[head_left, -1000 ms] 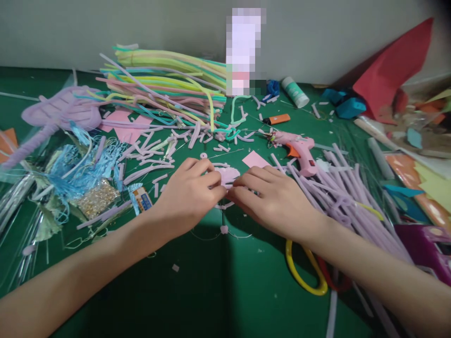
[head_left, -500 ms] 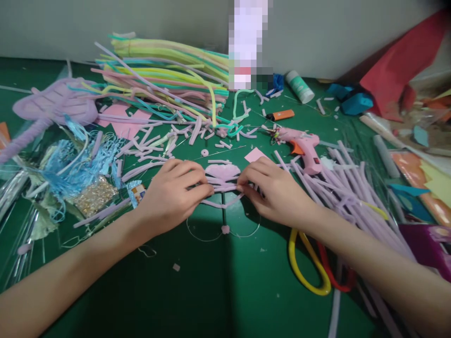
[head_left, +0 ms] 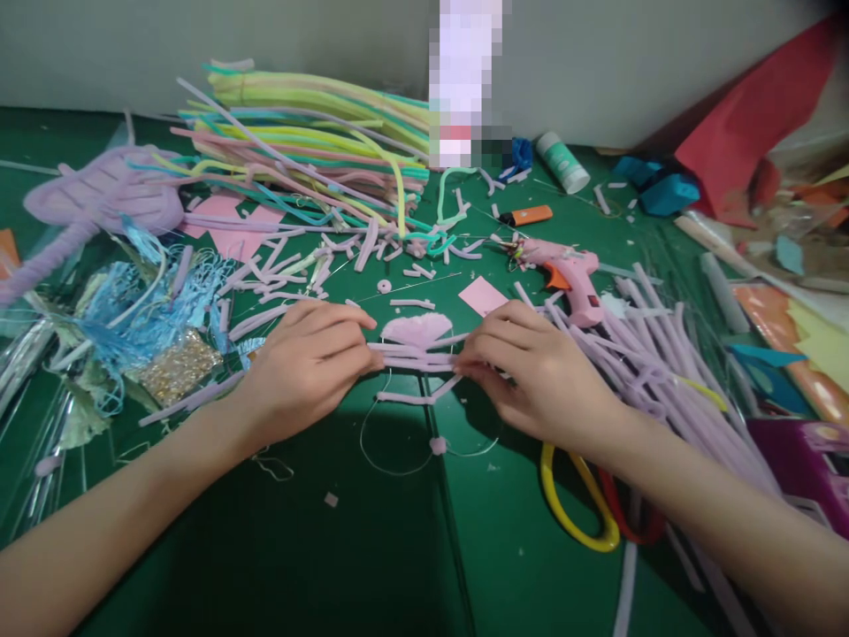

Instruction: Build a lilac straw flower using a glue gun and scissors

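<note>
Between my hands is a small craft piece of lilac pipe cleaners [head_left: 419,356], with several stems lying side by side. My left hand [head_left: 318,354] pinches their left ends. At the right ends, the fingertips of my right hand [head_left: 523,363] are closed on the same stems. A fuzzy lilac fan-shaped piece [head_left: 416,331] sits just above them. Below hangs a bent lilac stem [head_left: 406,398], joined by thin thread. A loop of clear thread [head_left: 391,472] with a small lilac tuft [head_left: 439,446] lies lower on the green table.
A pink glue gun [head_left: 571,274] and an orange lighter [head_left: 531,215] lie beyond my right hand. Scissors with yellow and red handles [head_left: 577,504] rest under my right forearm. Bundled pipe cleaners [head_left: 311,133] lie at the back, blue tassels [head_left: 152,292] at left, lilac stems [head_left: 683,363] at right.
My hands have moved slightly apart along the stems, the left one leftward. The bent stem has tilted and the thread loop with its tuft has shifted a little right and down.
</note>
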Action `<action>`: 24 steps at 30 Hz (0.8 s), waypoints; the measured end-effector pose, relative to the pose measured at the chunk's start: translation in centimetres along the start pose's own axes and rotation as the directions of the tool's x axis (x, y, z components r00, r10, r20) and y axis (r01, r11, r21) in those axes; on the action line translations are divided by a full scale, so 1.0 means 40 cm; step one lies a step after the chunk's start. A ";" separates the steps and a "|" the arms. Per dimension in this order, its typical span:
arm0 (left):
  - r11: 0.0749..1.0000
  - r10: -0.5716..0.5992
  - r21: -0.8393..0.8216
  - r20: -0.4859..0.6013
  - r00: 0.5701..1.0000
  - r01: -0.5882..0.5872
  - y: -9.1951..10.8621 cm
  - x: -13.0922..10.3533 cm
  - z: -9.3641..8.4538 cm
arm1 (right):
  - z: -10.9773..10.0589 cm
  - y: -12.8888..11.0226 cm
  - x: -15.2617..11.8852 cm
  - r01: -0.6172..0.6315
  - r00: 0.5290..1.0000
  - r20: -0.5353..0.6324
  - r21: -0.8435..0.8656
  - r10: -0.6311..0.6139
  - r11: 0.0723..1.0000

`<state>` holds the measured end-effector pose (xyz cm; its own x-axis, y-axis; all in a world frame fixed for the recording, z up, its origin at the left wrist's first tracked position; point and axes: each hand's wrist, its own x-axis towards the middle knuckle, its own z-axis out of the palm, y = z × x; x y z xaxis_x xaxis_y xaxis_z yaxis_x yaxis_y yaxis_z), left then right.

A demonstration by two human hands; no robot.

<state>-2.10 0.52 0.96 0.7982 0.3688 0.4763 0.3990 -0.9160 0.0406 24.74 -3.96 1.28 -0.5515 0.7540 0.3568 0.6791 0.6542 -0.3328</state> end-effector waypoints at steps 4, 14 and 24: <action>0.998 -0.056 -0.009 0.046 0.997 0.057 -0.007 -0.028 -0.018 | -0.005 -0.003 -0.007 -0.013 1.000 0.010 -0.025 0.013 1.000; 0.987 -0.116 -0.083 0.210 0.971 0.136 -0.067 -0.116 -0.107 | -0.009 0.019 -0.039 -0.042 0.996 0.078 0.029 0.040 0.999; 0.980 -0.116 -0.145 0.142 0.983 0.137 0.044 0.027 -0.013 | -0.020 0.014 -0.047 -0.024 0.993 0.114 -0.020 0.026 1.000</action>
<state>-0.75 -0.78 2.00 0.8024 0.4913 0.3388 0.4346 -0.8701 0.2325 26.54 -5.06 1.11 -0.5853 0.7724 0.2464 0.7017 0.6349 -0.3233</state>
